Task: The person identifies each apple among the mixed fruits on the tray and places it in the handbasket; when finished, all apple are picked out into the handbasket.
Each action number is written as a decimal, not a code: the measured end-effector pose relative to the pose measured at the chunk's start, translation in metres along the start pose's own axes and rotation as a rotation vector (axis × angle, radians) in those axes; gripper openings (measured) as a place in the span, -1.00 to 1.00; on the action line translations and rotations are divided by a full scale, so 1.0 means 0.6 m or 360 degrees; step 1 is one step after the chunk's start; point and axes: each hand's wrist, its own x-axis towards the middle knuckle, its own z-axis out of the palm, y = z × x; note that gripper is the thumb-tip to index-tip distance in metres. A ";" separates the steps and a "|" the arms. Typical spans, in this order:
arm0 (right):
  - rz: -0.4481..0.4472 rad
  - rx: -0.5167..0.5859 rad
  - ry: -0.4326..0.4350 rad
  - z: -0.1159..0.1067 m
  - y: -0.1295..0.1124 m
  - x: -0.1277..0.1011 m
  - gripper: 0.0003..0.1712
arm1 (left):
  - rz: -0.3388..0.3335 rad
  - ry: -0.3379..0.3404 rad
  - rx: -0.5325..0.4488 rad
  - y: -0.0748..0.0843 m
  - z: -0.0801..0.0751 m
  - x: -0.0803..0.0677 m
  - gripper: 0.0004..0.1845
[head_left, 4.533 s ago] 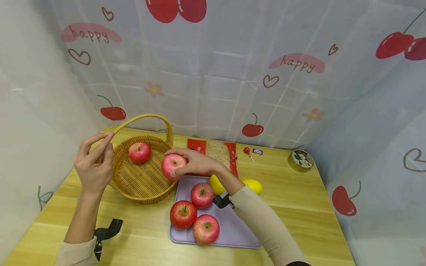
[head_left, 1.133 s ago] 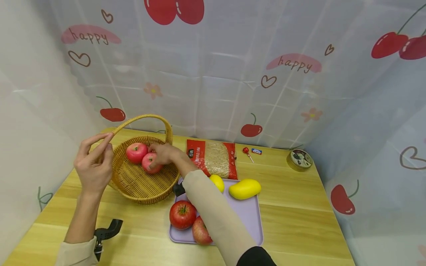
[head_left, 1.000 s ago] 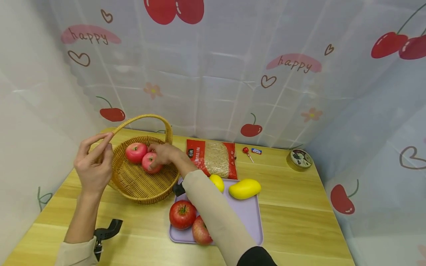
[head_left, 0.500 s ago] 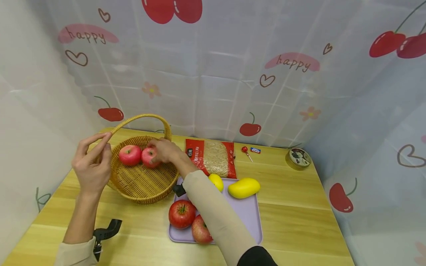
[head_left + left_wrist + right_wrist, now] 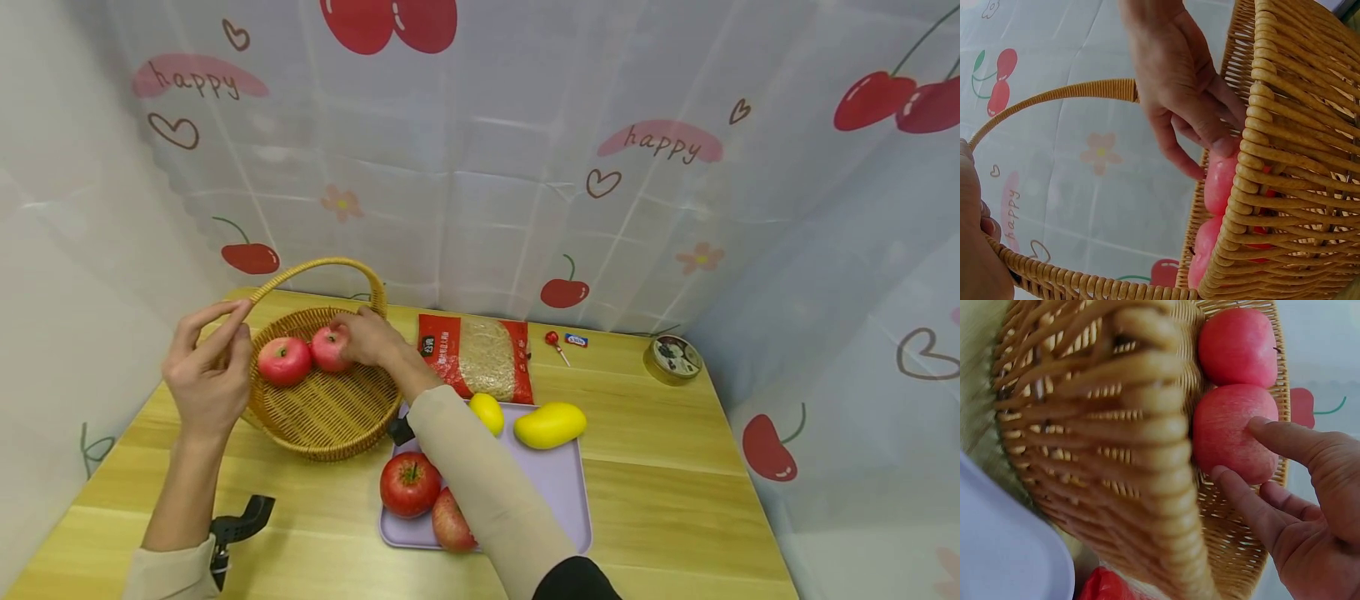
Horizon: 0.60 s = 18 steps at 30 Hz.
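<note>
I am looking down at a light wooden table (image 5: 675,467). Sitting directly on it are a wicker basket (image 5: 322,417), a lilac tray (image 5: 555,492), a red noodle packet (image 5: 480,357), a lollipop (image 5: 556,342), a small wrapped sweet (image 5: 576,339) and a round tin (image 5: 672,358).

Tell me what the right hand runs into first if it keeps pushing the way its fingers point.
The right hand already touches one apple; pushed further left, that meets the second apple beside it, then probably the basket wall near the left hand.
</note>
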 end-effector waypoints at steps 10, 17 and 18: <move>-0.0005 0.0055 -0.0035 -0.004 -0.002 -0.001 -0.41 | 0.0002 -0.0002 0.0005 0.007 0.000 0.001 -0.80; -0.0024 0.0075 -0.0044 -0.007 0.003 0.000 -0.36 | -0.0002 -0.0008 -0.0004 0.017 0.004 0.004 -0.81; -0.0032 0.0085 -0.0049 -0.009 0.003 -0.001 -0.35 | -0.0004 -0.0006 0.0000 0.019 0.005 0.004 -0.81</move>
